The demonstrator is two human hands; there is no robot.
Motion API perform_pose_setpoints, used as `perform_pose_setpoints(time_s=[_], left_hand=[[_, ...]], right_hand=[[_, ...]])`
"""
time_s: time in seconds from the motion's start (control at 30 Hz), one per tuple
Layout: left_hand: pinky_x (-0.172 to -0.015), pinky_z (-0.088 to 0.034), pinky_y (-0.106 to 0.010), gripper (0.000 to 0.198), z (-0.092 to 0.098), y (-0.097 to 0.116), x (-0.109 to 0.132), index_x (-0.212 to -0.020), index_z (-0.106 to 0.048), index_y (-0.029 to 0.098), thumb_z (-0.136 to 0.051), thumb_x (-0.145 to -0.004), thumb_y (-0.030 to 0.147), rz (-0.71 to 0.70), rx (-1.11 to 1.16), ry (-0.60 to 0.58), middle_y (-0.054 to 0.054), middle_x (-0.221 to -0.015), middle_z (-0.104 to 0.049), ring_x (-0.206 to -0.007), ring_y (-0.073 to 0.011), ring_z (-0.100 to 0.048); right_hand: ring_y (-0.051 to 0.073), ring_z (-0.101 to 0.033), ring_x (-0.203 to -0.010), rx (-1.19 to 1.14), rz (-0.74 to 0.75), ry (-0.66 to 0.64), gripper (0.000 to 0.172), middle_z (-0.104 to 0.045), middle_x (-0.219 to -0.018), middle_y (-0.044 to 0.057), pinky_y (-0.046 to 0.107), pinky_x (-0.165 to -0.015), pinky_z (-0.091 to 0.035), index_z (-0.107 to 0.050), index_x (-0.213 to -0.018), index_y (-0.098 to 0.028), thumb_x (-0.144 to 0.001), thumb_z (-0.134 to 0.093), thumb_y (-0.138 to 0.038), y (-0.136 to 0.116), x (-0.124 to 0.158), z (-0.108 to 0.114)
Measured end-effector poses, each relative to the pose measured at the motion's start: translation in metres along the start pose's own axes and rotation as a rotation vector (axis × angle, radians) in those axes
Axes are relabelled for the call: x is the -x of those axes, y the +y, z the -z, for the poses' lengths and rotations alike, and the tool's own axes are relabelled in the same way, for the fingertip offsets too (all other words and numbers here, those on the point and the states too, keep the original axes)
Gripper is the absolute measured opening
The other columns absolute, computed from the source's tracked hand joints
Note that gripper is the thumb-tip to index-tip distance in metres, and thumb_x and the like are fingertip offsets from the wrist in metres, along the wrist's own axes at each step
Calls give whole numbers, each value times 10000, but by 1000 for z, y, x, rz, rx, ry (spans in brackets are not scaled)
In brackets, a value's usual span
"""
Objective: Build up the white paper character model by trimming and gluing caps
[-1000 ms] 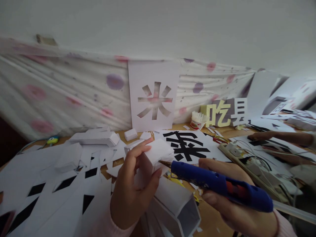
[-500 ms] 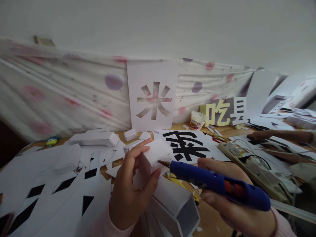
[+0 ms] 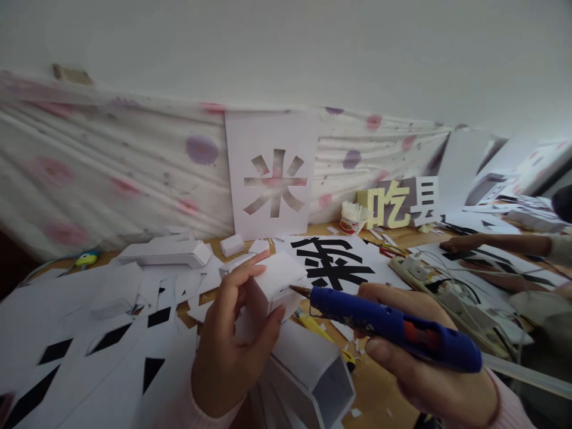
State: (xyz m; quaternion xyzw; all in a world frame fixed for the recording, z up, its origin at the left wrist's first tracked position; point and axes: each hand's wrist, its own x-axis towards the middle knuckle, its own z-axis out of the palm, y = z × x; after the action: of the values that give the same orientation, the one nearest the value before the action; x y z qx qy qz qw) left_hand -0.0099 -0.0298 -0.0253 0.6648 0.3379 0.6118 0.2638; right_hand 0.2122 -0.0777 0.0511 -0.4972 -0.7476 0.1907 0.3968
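My left hand (image 3: 243,339) is closed on a white foam-board box shape (image 3: 279,277), its fingers over the top and the thumb at the near edge. My right hand (image 3: 420,339) grips a blue hot glue gun (image 3: 388,325) with a red part showing inside. The gun's metal tip points left, at or very near a seam on the box shape; I cannot tell if they touch. A longer hollow white piece (image 3: 313,363) with an open angular end extends below the held shape toward me. Whether the two are joined is hidden.
A white board (image 3: 236,196) with a cut-out character leans on the curtain. A sheet with a black character (image 3: 330,262), a yellow cutter (image 3: 315,325), a power strip (image 3: 447,310) and a tub of scraps (image 3: 353,219) lie around. A co-worker's hand (image 3: 460,243) is at right.
The glue gun's tip has shifted slightly up and away from the seam. The whole view has turned a little to the right. Both hands keep their grips.
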Motion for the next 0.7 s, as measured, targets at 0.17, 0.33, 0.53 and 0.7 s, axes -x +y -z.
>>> perform_pose_setpoints(time_s=[0.17, 0.33, 0.53, 0.7], left_hand=[[-1024, -557, -487, 498, -1, 0, 0, -1299, -536, 271, -731, -842, 237, 13, 22, 0, -130, -1451, -550, -1333, -324, -544], [-1040, -544, -481, 472, -2, 1, 0, -1286, -535, 271, -719, -854, 228, 8, 21, -1, -129, -1480, -525, -1345, -318, -534], [-1040, -546, -474, 469, -2, 1, 0, -1280, -535, 270, -722, -852, 232, 5, 31, -3, -128, -1475, -528, -1351, -317, -527], [-1029, -553, -468, 475, -2, 2, -1, -1285, -526, 275, -717, -854, 222, 8, 34, -16, -126, -1482, -520, -1353, -313, -524]], right_hand=[[159, -518, -487, 21, 10, 71, 314, -581, -561, -13, 295, -445, -407, -605, -662, -257, -791, -676, -533, -1, 2, 3], [159, -523, -470, 45, 9, 70, 356, -583, -540, -11, 288, -429, -415, -599, -654, -251, -811, -654, -565, 0, 2, 3], [171, -506, -455, 87, 23, 86, 362, -547, -529, -8, 302, -406, -397, -590, -626, -278, -826, -632, -577, 0, 3, 4], [188, -535, -457, 73, 45, 93, 287, -559, -523, -6, 308, -402, -413, -682, -718, -304, -825, -651, -568, 5, 4, 2]])
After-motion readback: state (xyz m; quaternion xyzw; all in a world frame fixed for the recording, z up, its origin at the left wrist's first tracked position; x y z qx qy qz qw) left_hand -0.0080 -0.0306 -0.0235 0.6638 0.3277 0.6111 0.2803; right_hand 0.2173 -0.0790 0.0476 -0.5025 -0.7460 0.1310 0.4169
